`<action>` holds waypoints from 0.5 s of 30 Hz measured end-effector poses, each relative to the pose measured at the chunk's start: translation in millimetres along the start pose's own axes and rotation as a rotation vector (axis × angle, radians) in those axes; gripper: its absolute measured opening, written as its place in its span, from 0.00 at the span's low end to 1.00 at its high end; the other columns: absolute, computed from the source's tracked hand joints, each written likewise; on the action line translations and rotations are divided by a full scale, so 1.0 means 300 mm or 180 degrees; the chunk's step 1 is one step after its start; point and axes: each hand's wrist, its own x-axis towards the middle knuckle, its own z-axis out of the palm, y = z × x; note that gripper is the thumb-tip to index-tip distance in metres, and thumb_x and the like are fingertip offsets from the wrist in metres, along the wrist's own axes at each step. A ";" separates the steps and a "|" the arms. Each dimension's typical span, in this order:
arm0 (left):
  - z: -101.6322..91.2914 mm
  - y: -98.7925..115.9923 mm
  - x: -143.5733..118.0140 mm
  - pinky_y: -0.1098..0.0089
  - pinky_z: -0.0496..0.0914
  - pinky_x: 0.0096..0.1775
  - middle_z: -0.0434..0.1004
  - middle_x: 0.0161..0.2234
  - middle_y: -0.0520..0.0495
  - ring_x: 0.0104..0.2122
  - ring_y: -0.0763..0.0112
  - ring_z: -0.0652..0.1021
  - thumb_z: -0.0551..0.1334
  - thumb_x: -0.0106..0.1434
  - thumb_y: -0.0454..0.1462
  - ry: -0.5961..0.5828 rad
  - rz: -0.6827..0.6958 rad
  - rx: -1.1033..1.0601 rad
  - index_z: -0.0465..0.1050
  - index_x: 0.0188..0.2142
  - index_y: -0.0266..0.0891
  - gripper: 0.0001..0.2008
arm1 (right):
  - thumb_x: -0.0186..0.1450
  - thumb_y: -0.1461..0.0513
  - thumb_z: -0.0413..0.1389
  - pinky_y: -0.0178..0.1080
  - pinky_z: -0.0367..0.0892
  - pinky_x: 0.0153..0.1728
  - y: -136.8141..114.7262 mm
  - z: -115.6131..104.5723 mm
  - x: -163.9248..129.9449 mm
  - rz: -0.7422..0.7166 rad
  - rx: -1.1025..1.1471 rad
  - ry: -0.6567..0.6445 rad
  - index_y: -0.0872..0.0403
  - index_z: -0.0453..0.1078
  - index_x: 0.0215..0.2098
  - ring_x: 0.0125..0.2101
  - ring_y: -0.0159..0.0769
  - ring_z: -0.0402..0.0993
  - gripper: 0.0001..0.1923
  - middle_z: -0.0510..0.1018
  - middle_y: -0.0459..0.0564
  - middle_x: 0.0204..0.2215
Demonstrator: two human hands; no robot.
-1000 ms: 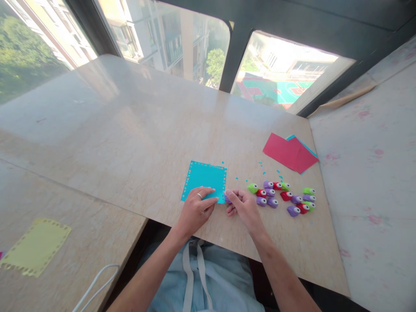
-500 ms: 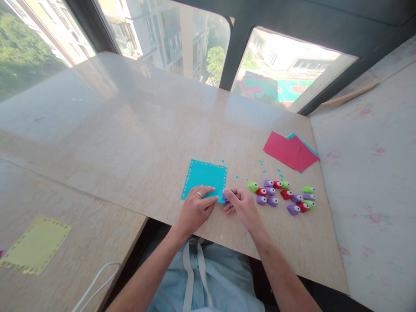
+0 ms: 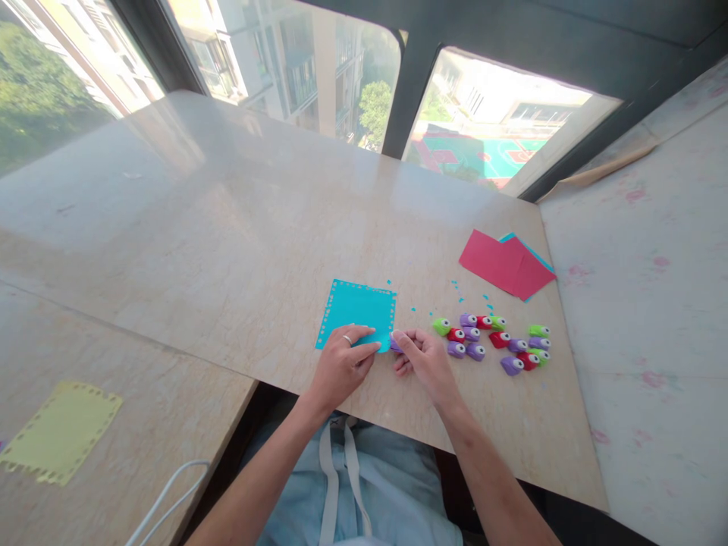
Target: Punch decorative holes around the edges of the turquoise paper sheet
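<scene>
A blue paper sheet (image 3: 359, 305) lies on the table, with small holes punched along its left, top and right edges. Across its lower part rests my left hand (image 3: 346, 356), a ring on one finger, fingers stretched out over the sheet. At the sheet's lower right corner, my right hand (image 3: 419, 355) closes around a purple craft punch (image 3: 394, 343), mostly hidden by the fingers. The punch meets the paper's edge; whether its jaw is pressed down I cannot tell.
Several green, red and purple craft punches (image 3: 475, 352) stand to the right. Behind them lie red paper sheets (image 3: 494, 262) over blue ones. Tiny blue paper bits (image 3: 455, 287) are scattered nearby. A yellow punched sheet (image 3: 61, 428) and a white cable (image 3: 171, 493) are at left.
The whole view has shifted very slightly. Both hands, the blue sheet and the purple punch keep practically the same positions relative to one another.
</scene>
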 end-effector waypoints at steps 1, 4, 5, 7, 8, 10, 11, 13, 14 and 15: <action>0.000 0.001 0.000 0.60 0.75 0.48 0.80 0.45 0.47 0.45 0.66 0.78 0.62 0.64 0.34 0.0002 0.0007 0.0010 0.81 0.36 0.46 0.08 | 0.56 0.42 0.62 0.32 0.69 0.17 -0.001 0.002 0.000 0.0009 0.0016 0.0000 0.58 0.71 0.34 0.19 0.30 0.73 0.27 0.77 0.49 0.26; 0.000 0.001 0.000 0.60 0.75 0.48 0.80 0.45 0.47 0.45 0.66 0.78 0.62 0.64 0.34 0.0019 0.0022 0.0030 0.80 0.36 0.46 0.08 | 0.56 0.42 0.62 0.32 0.70 0.17 -0.001 0.000 -0.001 0.0024 0.0041 -0.0002 0.58 0.71 0.34 0.19 0.30 0.73 0.27 0.77 0.49 0.26; 0.001 0.000 0.001 0.60 0.75 0.47 0.80 0.45 0.47 0.45 0.66 0.78 0.62 0.63 0.34 0.0026 0.0028 0.0028 0.80 0.36 0.46 0.08 | 0.56 0.42 0.62 0.32 0.70 0.17 0.000 -0.003 0.000 0.0024 0.0050 -0.0006 0.58 0.71 0.34 0.19 0.30 0.72 0.27 0.76 0.49 0.26; 0.000 -0.001 0.001 0.60 0.76 0.47 0.80 0.45 0.48 0.45 0.65 0.78 0.62 0.63 0.34 0.0036 0.0040 0.0011 0.80 0.36 0.46 0.07 | 0.56 0.42 0.62 0.32 0.69 0.17 0.000 -0.008 0.000 0.0034 0.0074 -0.0022 0.58 0.70 0.33 0.19 0.30 0.72 0.27 0.76 0.48 0.25; -0.001 -0.001 0.002 0.59 0.76 0.46 0.80 0.45 0.48 0.45 0.65 0.79 0.62 0.63 0.34 0.0043 0.0049 0.0001 0.80 0.36 0.45 0.07 | 0.56 0.42 0.62 0.32 0.69 0.17 0.001 -0.010 0.000 0.0040 0.0081 -0.0025 0.58 0.70 0.33 0.18 0.30 0.72 0.27 0.75 0.48 0.24; -0.003 0.000 0.004 0.59 0.76 0.46 0.80 0.45 0.49 0.44 0.65 0.79 0.62 0.64 0.33 0.0045 0.0086 0.0007 0.80 0.36 0.45 0.07 | 0.56 0.42 0.62 0.32 0.69 0.17 0.001 -0.013 0.001 0.0049 0.0085 -0.0022 0.58 0.70 0.33 0.18 0.30 0.72 0.27 0.75 0.48 0.24; -0.004 0.002 0.004 0.59 0.76 0.46 0.80 0.45 0.49 0.44 0.65 0.79 0.62 0.64 0.33 0.0042 0.0096 0.0018 0.80 0.36 0.45 0.07 | 0.56 0.42 0.62 0.32 0.69 0.17 0.001 -0.013 0.001 0.0048 0.0079 -0.0014 0.58 0.70 0.33 0.18 0.30 0.72 0.27 0.75 0.48 0.25; -0.007 0.005 0.005 0.59 0.76 0.46 0.80 0.45 0.50 0.44 0.66 0.79 0.62 0.63 0.33 0.0028 0.0073 0.0024 0.80 0.36 0.45 0.07 | 0.56 0.42 0.62 0.32 0.69 0.16 0.003 -0.013 0.003 0.0043 0.0062 0.0000 0.58 0.70 0.33 0.18 0.30 0.71 0.27 0.75 0.48 0.24; -0.007 0.007 0.005 0.59 0.76 0.47 0.80 0.45 0.51 0.45 0.66 0.79 0.62 0.63 0.33 0.0017 0.0045 0.0019 0.79 0.36 0.46 0.07 | 0.56 0.42 0.62 0.32 0.68 0.16 0.004 -0.012 0.004 0.0041 0.0053 0.0004 0.59 0.70 0.33 0.17 0.30 0.71 0.28 0.75 0.48 0.24; -0.008 0.010 0.005 0.59 0.76 0.47 0.80 0.45 0.51 0.45 0.66 0.79 0.62 0.63 0.33 0.0004 0.0004 0.0009 0.79 0.36 0.46 0.07 | 0.55 0.41 0.62 0.32 0.68 0.16 0.005 -0.012 0.005 0.0039 0.0043 0.0007 0.59 0.70 0.33 0.17 0.31 0.71 0.28 0.75 0.48 0.23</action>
